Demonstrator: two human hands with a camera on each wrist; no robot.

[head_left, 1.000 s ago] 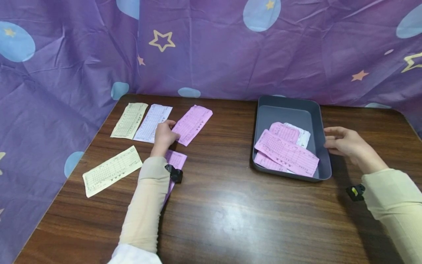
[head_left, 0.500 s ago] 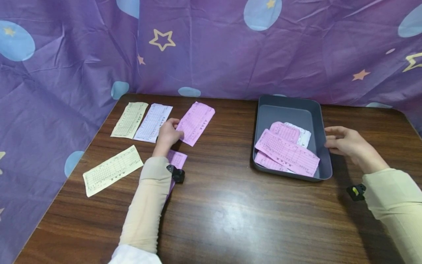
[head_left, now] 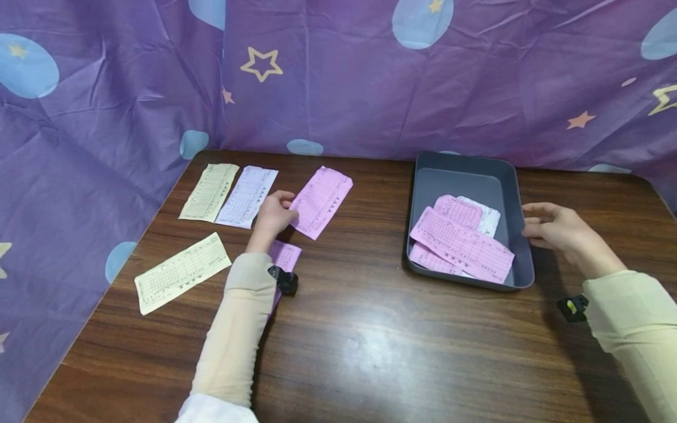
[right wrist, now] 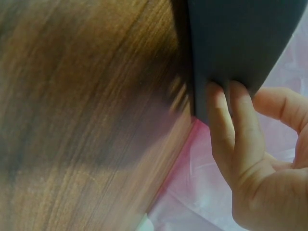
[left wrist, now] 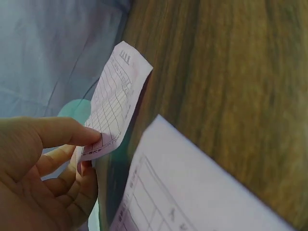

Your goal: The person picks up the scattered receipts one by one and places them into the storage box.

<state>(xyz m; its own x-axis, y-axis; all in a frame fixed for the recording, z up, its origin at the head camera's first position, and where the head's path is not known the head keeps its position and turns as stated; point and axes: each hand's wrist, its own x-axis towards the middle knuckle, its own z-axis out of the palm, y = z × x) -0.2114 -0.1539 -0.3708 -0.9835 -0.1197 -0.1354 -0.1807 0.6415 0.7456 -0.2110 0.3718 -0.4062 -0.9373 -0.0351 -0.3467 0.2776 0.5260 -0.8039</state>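
In the head view my left hand [head_left: 274, 218] pinches the near left edge of a pink printed paper slip [head_left: 324, 202]. The left wrist view shows the thumb on top of that slip [left wrist: 113, 101] and fingers beneath, the far end raised off the wood. A second pink slip [head_left: 285, 256] lies partly hidden under my left forearm. At the right, my right hand [head_left: 555, 234] touches the outer side of a dark grey tray [head_left: 462, 179]. Its fingers [right wrist: 245, 130] are extended against the tray wall in the right wrist view. Several pink slips [head_left: 460, 244] and a white one lie in the tray.
Left of my left hand lie a pale yellow slip [head_left: 208, 192] and a pale lilac-white slip [head_left: 247, 197], side by side. Another yellow slip [head_left: 182, 273] lies nearer, at an angle. A purple star-patterned cloth [head_left: 344, 88] hangs behind the brown wooden table [head_left: 370, 329].
My left hand has shifted slightly right, carrying the pinched pink slip the same way, away from the lilac-white slip. My right hand and the tray have stayed practically in place.
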